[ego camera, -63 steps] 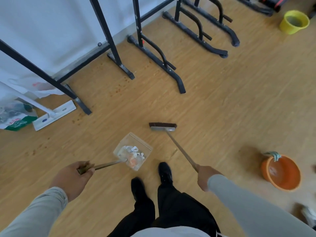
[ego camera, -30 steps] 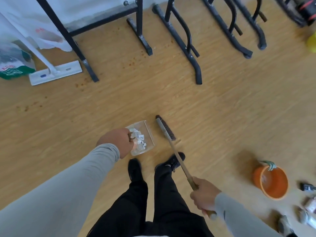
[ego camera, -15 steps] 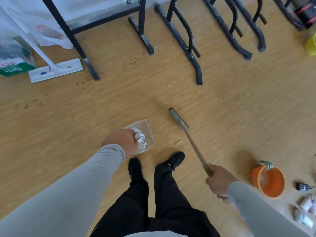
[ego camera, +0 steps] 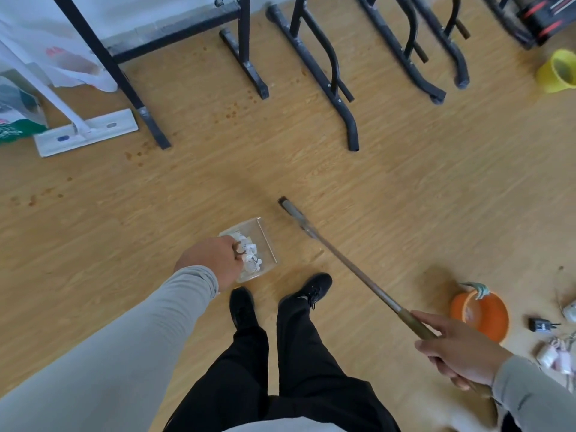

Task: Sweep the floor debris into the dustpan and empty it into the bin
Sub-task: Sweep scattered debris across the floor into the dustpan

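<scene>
Above the wooden floor, just ahead of the person's black shoes, the left hand was curled round the handle end of the clear dustpan, fingers closed on it at the pan's near edge. White scraps of debris lay heaped inside the dustpan, right beside the knuckles. The right hand gripped the brown grip of the broom handle, fingers wrapped over it with the forefinger lying along the shaft. From that hand the handle ran up and to the left to the broom head, which sat just right of the dustpan, close to its far corner but apart from it. Both arms wore grey sleeves. Near the right hand stood an orange bucket with a greenish rag over its rim, and small items lay scattered at the right edge of the view. Farther off, black metal frame legs stood across the top of the view, a white flat mop rested at the left beside plastic bags, and a yellow bucket stood at the upper right.
</scene>
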